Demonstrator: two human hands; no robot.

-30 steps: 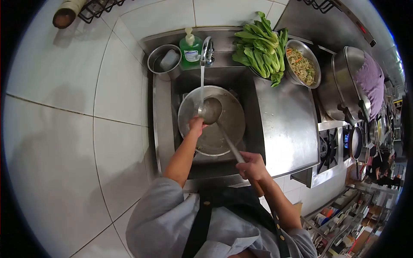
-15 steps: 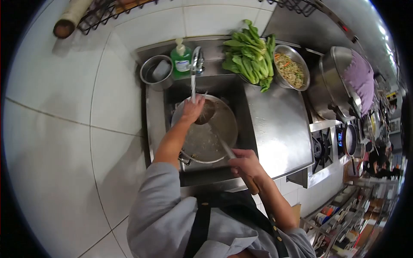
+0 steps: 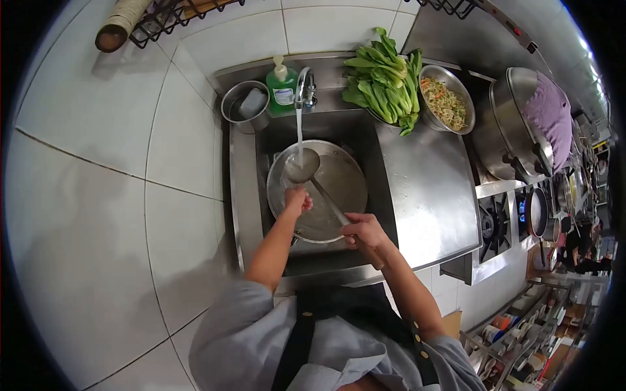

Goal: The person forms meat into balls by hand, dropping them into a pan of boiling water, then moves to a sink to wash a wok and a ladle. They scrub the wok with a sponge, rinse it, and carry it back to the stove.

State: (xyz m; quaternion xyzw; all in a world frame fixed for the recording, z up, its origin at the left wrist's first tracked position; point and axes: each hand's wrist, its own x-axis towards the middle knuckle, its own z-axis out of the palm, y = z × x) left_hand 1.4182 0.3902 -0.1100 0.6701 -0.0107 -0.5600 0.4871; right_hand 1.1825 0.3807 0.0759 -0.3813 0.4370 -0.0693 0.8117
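A long-handled ladle [image 3: 331, 203] lies across a wide metal pan [image 3: 355, 195] in the sink. My right hand [image 3: 365, 231] is wrapped round its handle near the wooden end. Water runs from the tap [image 3: 301, 88] into the ladle's bowl, which faces up. My left hand [image 3: 298, 201] is over the pan, just below the bowl, with its fingers curled in; whether anything is in them is too small to tell. Cloudy water covers the pan's bottom.
Behind the sink stand a metal pot [image 3: 236, 122] and a green soap bottle [image 3: 282, 88]. Leafy greens [image 3: 385, 81], a bowl of shredded food [image 3: 445, 103] and a large steel pot [image 3: 499, 130] stand to the right, beside a gas burner [image 3: 493, 225].
My left hand has drawn back from under the water stream toward me, off the ladle's bowl. The bowl has moved up and left under the stream and now shows fully. The view has shifted slightly.
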